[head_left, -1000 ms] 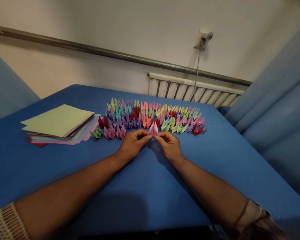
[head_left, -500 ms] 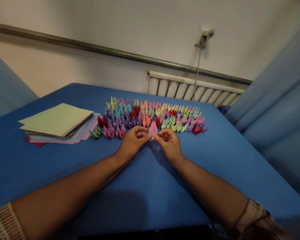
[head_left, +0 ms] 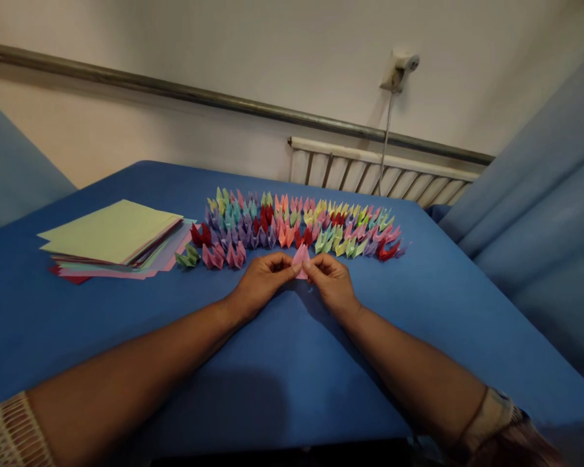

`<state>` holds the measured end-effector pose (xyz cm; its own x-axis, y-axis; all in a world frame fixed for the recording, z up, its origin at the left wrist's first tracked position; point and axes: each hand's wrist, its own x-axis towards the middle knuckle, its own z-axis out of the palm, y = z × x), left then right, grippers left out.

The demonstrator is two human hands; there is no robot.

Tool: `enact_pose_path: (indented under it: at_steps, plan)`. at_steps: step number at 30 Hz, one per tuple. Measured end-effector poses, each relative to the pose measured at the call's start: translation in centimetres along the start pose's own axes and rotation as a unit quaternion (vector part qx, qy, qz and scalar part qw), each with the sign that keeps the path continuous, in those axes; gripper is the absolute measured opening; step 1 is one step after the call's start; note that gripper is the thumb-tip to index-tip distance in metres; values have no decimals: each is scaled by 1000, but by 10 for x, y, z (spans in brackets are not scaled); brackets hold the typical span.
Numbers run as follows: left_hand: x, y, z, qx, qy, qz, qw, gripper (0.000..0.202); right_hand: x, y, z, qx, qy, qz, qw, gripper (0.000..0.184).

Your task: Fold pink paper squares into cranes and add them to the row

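Observation:
A small piece of folded pink paper (head_left: 301, 255), its pointed end up, is held just above the blue table (head_left: 253, 402). My left hand (head_left: 267, 279) pinches its left side between thumb and fingers. On its right side, my right hand (head_left: 331, 282) grips it the same way, the two thumbs close together over the paper. Part of the paper is hidden behind the thumbs. Right behind my hands stand rows of folded paper cranes (head_left: 287, 231) in red, pink, purple, green, yellow and blue.
A stack of coloured paper sheets (head_left: 111, 230), pale yellow on top, lies at the left. Behind the table are a metal rail (head_left: 194, 94), a radiator (head_left: 345, 168) and a wall socket with a plugged-in cord (head_left: 395, 71). Blue curtains (head_left: 540, 214) hang at both sides.
Both thumbs have moved up and inward over the pink paper, closer together. The paper sits slightly lower and looks narrower. The paper cranes and the stack of sheets have not moved.

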<state>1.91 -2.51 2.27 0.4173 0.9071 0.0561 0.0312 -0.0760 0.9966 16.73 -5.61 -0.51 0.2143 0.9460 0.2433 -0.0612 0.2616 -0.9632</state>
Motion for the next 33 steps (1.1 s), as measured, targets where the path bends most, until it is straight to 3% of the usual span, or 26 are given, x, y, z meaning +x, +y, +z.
enact_pose_path:
  at_steps: [5,15,22,33]
  plan:
    - [-1,3,1,35,5,22,999,33,-2,-3,0,-22,12,-30,999,31]
    - [1,1,1,-39,26,8,999,33,-7,-4,2,-38,-30,-34,998,31]
    - [1,1,1,-31,-15,-35,999,34,-1,-3,-2,-31,19,-22,999,33]
    - [4,2,-3,-45,52,-31,997,24,-1,1,0,26,-56,89,994,39]
